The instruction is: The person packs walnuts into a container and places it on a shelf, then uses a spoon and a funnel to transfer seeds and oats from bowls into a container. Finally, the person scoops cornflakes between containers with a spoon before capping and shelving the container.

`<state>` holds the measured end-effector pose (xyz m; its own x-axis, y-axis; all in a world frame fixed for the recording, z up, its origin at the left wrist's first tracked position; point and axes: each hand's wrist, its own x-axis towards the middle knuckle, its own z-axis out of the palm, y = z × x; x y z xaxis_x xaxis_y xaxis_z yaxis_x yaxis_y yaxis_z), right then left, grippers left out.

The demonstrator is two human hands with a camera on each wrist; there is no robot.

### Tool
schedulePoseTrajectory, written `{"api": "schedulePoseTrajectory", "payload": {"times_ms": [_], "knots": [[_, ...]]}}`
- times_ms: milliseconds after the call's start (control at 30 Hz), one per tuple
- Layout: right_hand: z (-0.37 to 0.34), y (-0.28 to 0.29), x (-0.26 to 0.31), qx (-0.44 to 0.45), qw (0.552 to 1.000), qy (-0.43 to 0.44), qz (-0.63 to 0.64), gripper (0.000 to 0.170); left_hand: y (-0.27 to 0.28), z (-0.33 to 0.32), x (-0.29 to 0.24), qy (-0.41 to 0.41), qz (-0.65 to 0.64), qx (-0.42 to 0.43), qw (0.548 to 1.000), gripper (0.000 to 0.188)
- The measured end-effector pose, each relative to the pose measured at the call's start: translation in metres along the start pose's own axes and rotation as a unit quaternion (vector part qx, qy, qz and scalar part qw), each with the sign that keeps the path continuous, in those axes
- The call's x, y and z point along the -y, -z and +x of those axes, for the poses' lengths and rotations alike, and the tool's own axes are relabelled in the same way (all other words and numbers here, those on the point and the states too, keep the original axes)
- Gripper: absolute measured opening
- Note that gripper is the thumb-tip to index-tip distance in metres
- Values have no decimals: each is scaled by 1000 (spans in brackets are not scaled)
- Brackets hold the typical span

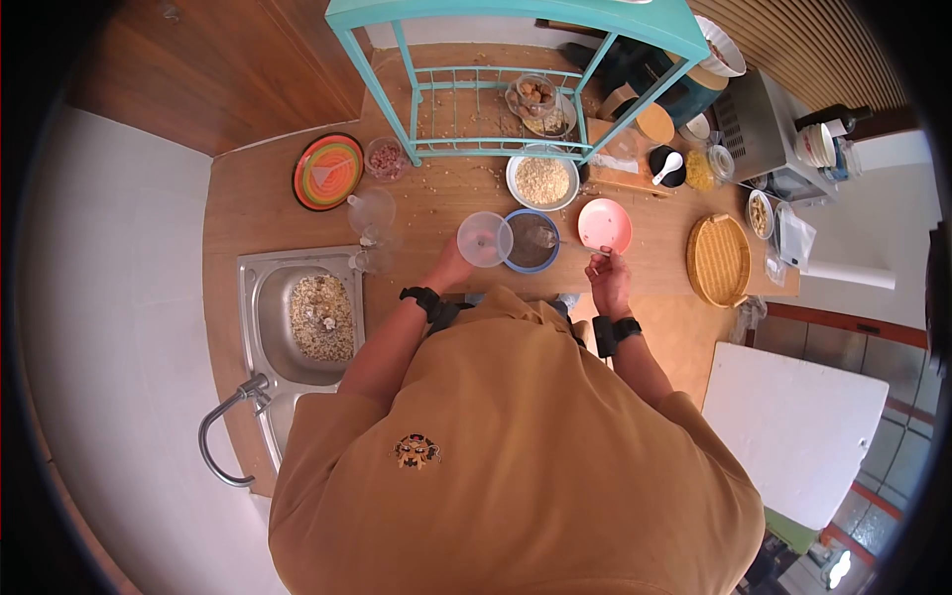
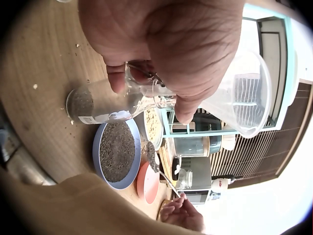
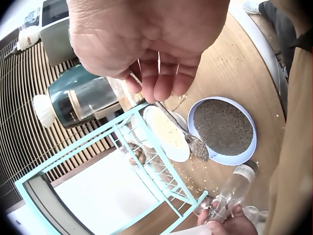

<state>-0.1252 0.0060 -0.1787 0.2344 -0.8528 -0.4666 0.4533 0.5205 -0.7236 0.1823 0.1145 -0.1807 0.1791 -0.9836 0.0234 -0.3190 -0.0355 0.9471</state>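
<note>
My left hand (image 1: 451,266) grips a clear glass bottle (image 2: 110,98) by its neck, with the thumb and fingers around it. A translucent funnel (image 1: 484,240) sits in the bottle's mouth. Dark fine grains fill the bottom of the bottle. My right hand (image 1: 609,283) pinches the thin handle of a metal spoon (image 3: 168,115). The spoon's bowl carries a heap of the same dark grains, close over the rim of a blue bowl (image 3: 252,142) full of them. The blue bowl stands just right of the funnel in the head view.
A white bowl (image 1: 512,188) of pale flakes and a pink bowl (image 1: 605,224) stand nearby. Behind them rises a turquoise rack (image 1: 416,109). A sink (image 1: 263,297) lies left, a wicker tray (image 1: 719,260) right. Beside the sink are clear glass pieces (image 1: 372,210) and a striped plate (image 1: 327,171).
</note>
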Motion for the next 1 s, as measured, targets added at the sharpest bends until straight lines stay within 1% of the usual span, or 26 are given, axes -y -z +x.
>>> {"api": "schedulePoseTrajectory", "payload": {"times_ms": [133,167,267,333,367,467,533,567,633,667,700,733,800,833,867,900,933,967,1000], "knots": [[-9,-18,22,1,1000,13,3,27,-2,0,5,11,-12,-6,1000,24],[-12,-23,28,17,1000,24,9,27,-2,0,7,12,-13,-6,1000,24],[-19,-38,45,43,998,44,17,27,-3,1,12,4,1,3,1000,23],[-24,-50,55,53,997,53,21,27,-3,1,13,-25,29,-7,999,24],[-25,-57,59,66,996,59,27,27,-3,1,13,-23,28,-7,999,24],[-35,-79,69,84,994,67,34,28,-2,1,9,-5,23,-1,1000,24],[-41,-94,72,90,993,70,34,28,-1,1,6,23,15,10,1000,24],[-44,-102,73,100,992,74,24,28,-2,1,6,25,15,8,1000,24],[-45,-110,67,111,991,76,12,28,-1,1,4,-12,19,-1,1000,28],[-45,-112,63,127,986,100,-28,28,0,2,1,-10,19,-3,1000,28],[-46,-114,60,142,980,125,-69,28,1,3,-1,1,28,16,999,33],[-48,-117,57,143,980,123,-69,28,4,4,-8,12,37,35,999,37],[-56,-122,55,160,945,186,-216,28,9,5,-27,18,25,34,999,39],[-62,-129,58,190,913,234,-274,26,11,5,-32,22,13,35,999,40],[-67,-134,65,191,913,234,-274,26,10,5,-27,22,13,35,999,40],[-72,-140,71,232,854,293,-362,25,8,5,-18,39,-6,41,998,40],[-76,-144,77,269,781,347,-444,25,7,4,-14,55,-25,47,997,39],[-80,-147,80,285,758,370,-456,26,5,4,-10,55,-25,48,997,39],[-80,-146,80,284,758,370,-456,26,2,3,-7,37,-25,16,999,38]]}}
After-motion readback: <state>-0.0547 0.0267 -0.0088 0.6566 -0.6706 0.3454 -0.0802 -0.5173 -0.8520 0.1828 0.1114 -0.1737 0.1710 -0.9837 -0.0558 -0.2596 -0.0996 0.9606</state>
